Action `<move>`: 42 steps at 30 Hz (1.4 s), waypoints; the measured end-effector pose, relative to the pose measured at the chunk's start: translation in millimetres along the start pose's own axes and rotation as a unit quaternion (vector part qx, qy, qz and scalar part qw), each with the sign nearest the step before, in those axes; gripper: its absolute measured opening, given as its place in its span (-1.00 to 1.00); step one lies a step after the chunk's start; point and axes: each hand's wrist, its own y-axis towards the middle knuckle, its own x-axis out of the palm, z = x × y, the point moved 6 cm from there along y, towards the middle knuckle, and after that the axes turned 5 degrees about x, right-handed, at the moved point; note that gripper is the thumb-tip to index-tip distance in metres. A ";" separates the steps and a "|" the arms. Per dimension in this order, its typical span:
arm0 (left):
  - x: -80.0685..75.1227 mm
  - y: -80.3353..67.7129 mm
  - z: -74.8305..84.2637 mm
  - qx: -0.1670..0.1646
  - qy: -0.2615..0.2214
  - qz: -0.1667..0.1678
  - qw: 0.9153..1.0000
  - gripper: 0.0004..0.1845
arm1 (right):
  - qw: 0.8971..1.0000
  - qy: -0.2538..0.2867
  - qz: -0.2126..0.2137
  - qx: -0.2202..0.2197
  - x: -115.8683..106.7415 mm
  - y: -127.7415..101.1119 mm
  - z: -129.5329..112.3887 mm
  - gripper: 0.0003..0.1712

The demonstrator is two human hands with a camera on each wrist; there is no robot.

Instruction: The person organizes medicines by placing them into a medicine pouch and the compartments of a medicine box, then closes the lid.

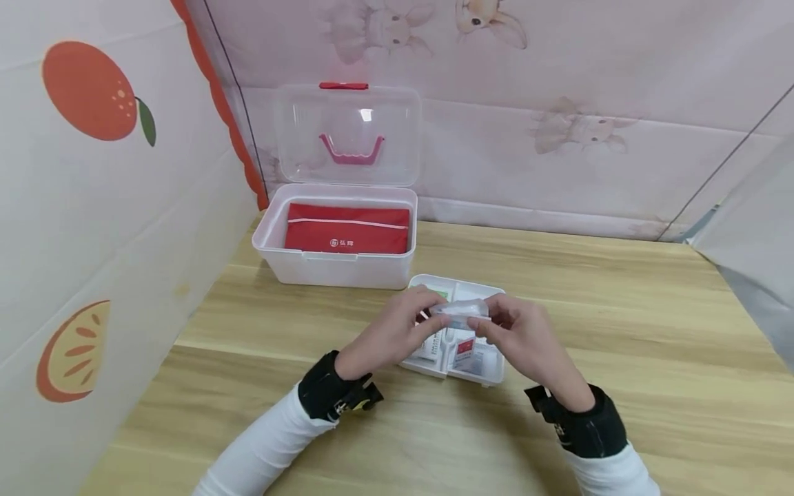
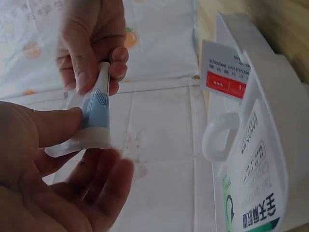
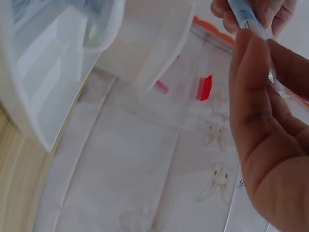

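Both hands pinch a small clear plastic packet with a blue label (image 1: pixel 460 310), held just above a small white case (image 1: pixel 496 375). My left hand (image 1: pixel 393 334) grips its left end with thumb and fingers, and my right hand (image 1: pixel 524 334) pinches the right end. In the left wrist view, the label (image 2: pixel 95 107) bears a paperclip-like drawing. Below, the open case has two sides. A white and green packet (image 1: pixel 431 348) lies in the left side, and a red and white packet (image 1: pixel 464 346) in the right.
Behind the case, to the left, stands a white storage box (image 1: pixel 329 272) with its clear lid (image 1: pixel 347 117) raised. A red pouch (image 1: pixel 347 234) lies inside it. Printed cloth walls border the wooden table (image 1: pixel 620 324) at the left and back.
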 end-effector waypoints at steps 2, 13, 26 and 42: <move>0.3 8.5 -1.5 0.003 0.055 0.002 0.998 -0.86 | 0.999 -0.021 0.021 -0.012 -3.6 4.3 5.2 -0.95; 26.1 69.2 -9.1 0.016 0.279 -0.088 0.956 -0.88 | 0.983 -0.128 0.122 -0.042 -17.5 22.1 41.4 -0.93; 65.0 92.5 -40.2 -0.023 0.377 -0.156 0.913 -0.82 | 0.959 -0.272 0.072 -0.047 3.6 30.0 81.4 -0.87; 85.1 62.8 -38.3 -0.029 0.475 -0.313 0.822 -0.45 | 0.942 -0.329 -0.056 -0.044 14.9 26.1 76.7 -0.87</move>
